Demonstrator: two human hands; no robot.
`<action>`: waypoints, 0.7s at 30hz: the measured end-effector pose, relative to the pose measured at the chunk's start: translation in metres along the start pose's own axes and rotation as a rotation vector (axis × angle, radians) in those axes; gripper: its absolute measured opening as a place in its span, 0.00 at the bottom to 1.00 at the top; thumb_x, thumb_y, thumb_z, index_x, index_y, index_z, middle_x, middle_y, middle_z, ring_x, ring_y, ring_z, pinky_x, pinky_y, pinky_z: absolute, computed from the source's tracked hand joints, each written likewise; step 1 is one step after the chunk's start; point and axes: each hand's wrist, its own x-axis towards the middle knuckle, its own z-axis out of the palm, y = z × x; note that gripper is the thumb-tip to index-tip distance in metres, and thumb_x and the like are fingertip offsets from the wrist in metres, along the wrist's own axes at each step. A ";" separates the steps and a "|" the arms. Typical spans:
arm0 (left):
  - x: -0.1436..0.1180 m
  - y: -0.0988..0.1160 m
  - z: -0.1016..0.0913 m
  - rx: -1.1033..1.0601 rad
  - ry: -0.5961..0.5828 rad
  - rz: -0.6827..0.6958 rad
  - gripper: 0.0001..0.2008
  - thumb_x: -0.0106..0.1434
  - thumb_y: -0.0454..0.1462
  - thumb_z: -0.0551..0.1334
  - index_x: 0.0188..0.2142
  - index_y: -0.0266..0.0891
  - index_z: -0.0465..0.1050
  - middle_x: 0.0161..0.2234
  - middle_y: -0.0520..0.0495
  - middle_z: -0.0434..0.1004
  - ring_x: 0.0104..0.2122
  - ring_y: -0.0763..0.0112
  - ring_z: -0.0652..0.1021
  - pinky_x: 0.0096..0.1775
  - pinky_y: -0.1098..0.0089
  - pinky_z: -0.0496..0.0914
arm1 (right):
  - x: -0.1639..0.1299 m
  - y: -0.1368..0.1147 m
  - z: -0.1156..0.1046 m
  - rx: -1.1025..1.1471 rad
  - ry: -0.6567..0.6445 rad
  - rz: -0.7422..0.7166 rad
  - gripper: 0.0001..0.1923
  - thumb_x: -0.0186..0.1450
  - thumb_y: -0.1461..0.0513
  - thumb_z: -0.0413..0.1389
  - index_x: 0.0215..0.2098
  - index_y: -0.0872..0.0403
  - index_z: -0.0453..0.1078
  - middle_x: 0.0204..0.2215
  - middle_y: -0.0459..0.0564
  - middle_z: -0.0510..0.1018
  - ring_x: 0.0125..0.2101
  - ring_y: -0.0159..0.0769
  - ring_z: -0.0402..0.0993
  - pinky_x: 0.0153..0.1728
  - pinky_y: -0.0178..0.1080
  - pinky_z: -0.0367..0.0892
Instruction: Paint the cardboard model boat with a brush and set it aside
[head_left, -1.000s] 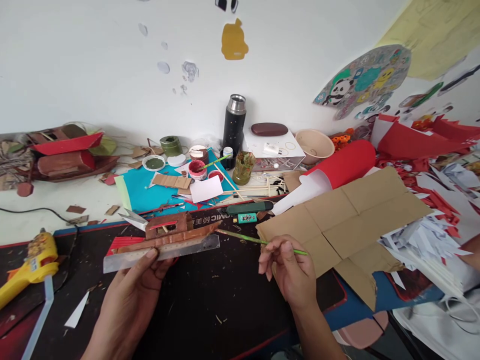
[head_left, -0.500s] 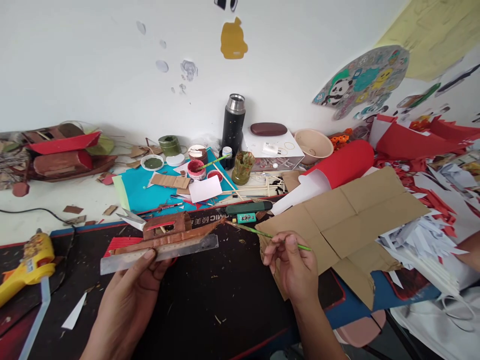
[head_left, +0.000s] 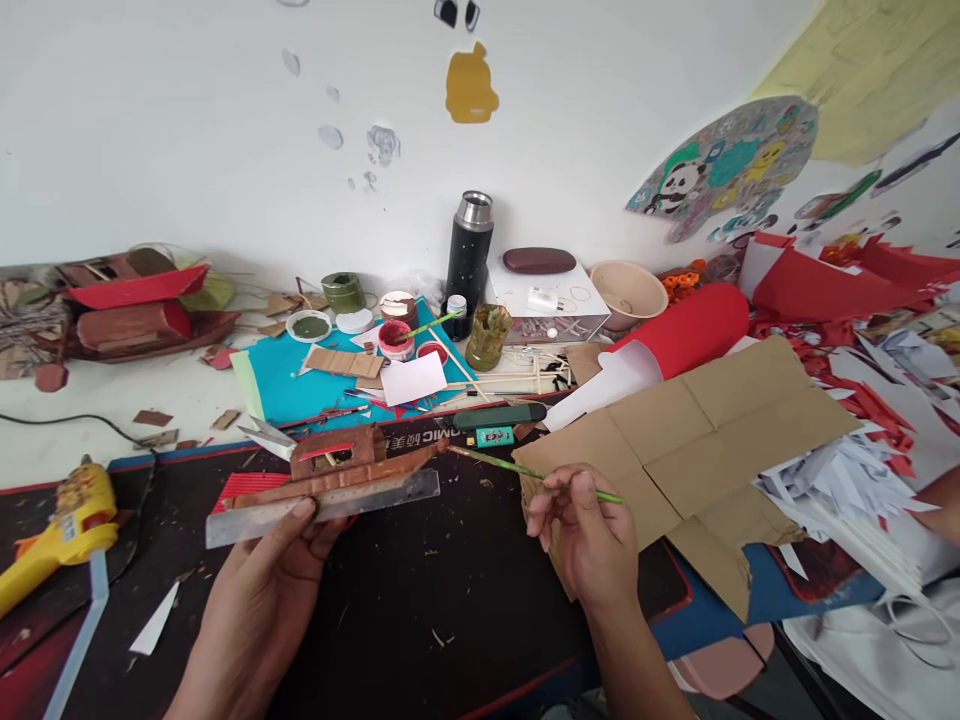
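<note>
Model boat (head_left: 360, 468), brown with a low cabin, is held above a dark mat (head_left: 427, 610) at a cluttered craft counter (head_left: 45, 440), its pointed end turned toward the person's right. The left hand (head_left: 259, 580) pinches the boat and a clear, ruler-like strip (head_left: 367, 502) together, thumb on the near face and fingers curled beneath; the strip runs along the hull's near side, perhaps as a straight backing or a shield against stray paint. The grip sits near mid-length, probably for balance, and leaves the pointed end free. The boat lies directly over the left hand's fingertips, and to the left of and farther out than the right hand (head_left: 581, 525). That hand pinches a green-handled paintbrush (head_left: 514, 466) between thumb and fingers, well back from the bristles, a hold that likely favors light strokes. The brush tip is at the pointed end; whether it touches cannot be told. Beyond, an open pot of red paint (head_left: 395, 342) stands on a turquoise sheet (head_left: 274, 385), seemingly for easy reach.
</note>
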 end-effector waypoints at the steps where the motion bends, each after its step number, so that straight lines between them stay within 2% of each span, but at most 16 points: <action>1: -0.001 0.000 0.000 0.001 0.000 0.003 0.21 0.42 0.36 0.87 0.34 0.39 0.84 0.39 0.48 0.92 0.32 0.67 0.88 0.37 0.75 0.87 | -0.001 -0.001 0.002 0.005 -0.022 -0.005 0.22 0.75 0.43 0.69 0.37 0.52 0.82 0.25 0.49 0.87 0.19 0.35 0.82 0.16 0.29 0.69; 6: -0.004 -0.002 0.001 0.010 -0.032 0.044 0.23 0.38 0.31 0.87 0.33 0.40 0.83 0.39 0.52 0.91 0.34 0.68 0.87 0.38 0.74 0.87 | -0.009 0.000 0.015 -0.010 -0.153 -0.006 0.22 0.78 0.44 0.66 0.38 0.53 0.83 0.26 0.52 0.88 0.19 0.35 0.83 0.17 0.30 0.70; 10: -0.005 -0.003 0.001 0.005 -0.047 0.041 0.22 0.38 0.30 0.86 0.31 0.40 0.81 0.37 0.53 0.90 0.34 0.68 0.87 0.38 0.75 0.87 | -0.011 0.004 0.025 -0.035 -0.210 0.011 0.22 0.78 0.44 0.65 0.39 0.53 0.84 0.27 0.53 0.89 0.20 0.36 0.83 0.18 0.31 0.69; 18: -0.006 -0.002 0.000 0.013 -0.061 0.033 0.21 0.39 0.28 0.84 0.32 0.42 0.82 0.37 0.53 0.91 0.35 0.67 0.87 0.39 0.72 0.87 | -0.008 0.005 0.024 -0.036 -0.172 0.009 0.22 0.77 0.44 0.66 0.38 0.53 0.84 0.27 0.52 0.88 0.20 0.35 0.83 0.18 0.30 0.69; 21: -0.006 -0.002 0.001 0.020 -0.059 0.028 0.21 0.38 0.28 0.84 0.30 0.41 0.81 0.37 0.53 0.90 0.35 0.67 0.87 0.40 0.72 0.87 | -0.009 0.004 0.026 -0.029 -0.196 0.013 0.21 0.78 0.45 0.66 0.39 0.53 0.84 0.27 0.53 0.89 0.21 0.35 0.83 0.18 0.30 0.70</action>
